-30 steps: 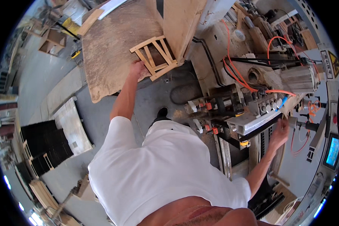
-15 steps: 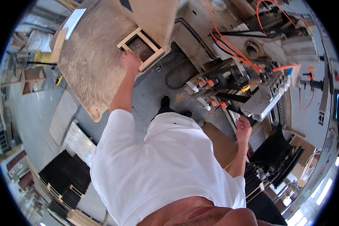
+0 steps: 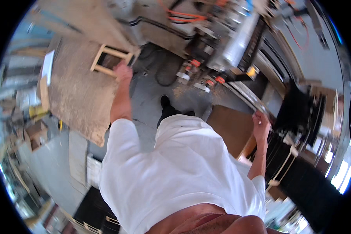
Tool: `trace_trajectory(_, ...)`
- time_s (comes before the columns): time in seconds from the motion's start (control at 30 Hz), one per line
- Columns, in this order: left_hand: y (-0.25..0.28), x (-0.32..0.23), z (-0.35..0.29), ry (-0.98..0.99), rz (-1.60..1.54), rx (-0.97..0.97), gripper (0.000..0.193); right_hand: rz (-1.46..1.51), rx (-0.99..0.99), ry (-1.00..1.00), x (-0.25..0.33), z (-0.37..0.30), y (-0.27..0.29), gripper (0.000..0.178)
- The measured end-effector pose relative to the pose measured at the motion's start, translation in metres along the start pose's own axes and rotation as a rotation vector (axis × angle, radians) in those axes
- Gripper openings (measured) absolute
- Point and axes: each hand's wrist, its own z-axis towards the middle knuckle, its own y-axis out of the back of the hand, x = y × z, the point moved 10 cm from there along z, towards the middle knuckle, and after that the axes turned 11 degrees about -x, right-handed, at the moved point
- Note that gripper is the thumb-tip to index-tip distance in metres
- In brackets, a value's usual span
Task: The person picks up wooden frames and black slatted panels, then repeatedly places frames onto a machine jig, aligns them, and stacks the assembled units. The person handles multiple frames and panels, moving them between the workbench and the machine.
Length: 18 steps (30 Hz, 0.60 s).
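My left hand (image 3: 123,73) is closed on the near right corner of a small rectangular frame (image 3: 104,70) of pale wooden strips; its fingers are partly smeared by motion. The frame lies on a worn, brown wooden tabletop (image 3: 80,95), close to a tall board (image 3: 85,23). Out to the right, my right hand (image 3: 262,124) has its fingers bent and drawn together beside the end of a long metal rail (image 3: 245,95). Whether anything small is between those fingers is hidden.
A machine with a silver beam (image 3: 236,39) and orange-red clamps (image 3: 220,79) stands ahead on the right, with orange hoses (image 3: 187,17) behind. A brown sheet (image 3: 230,130) lies below it. Black slatted stacks (image 3: 300,171) are at the right. An open cardboard box (image 3: 37,134) sits left.
The view has swung to the right. My left hand has gone from the frame's left side to its near right corner. My right hand stays out to the side by the rail.
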Motion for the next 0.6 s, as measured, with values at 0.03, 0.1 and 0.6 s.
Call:
trace_trajectory(0.03, 0.002, -0.005, 0.000, -0.003, 0.072, 0.029, 0.045, -0.052, -0.013, -0.001, -0.003, -0.001, 0.018, 0.020)
trace_trajectory(0.1, 0.025, -0.023, -0.004, -0.143, 0.079, -0.161, 0.048, -0.139, -0.108, 0.115, 0.015, -0.001, 0.059, 0.021)
trace_trajectory(0.6, 0.116, -0.339, -0.212, -0.226, -1.049, 0.314, 0.025, -0.479, -0.418, -0.567, -0.122, -0.146, 0.266, 0.033)
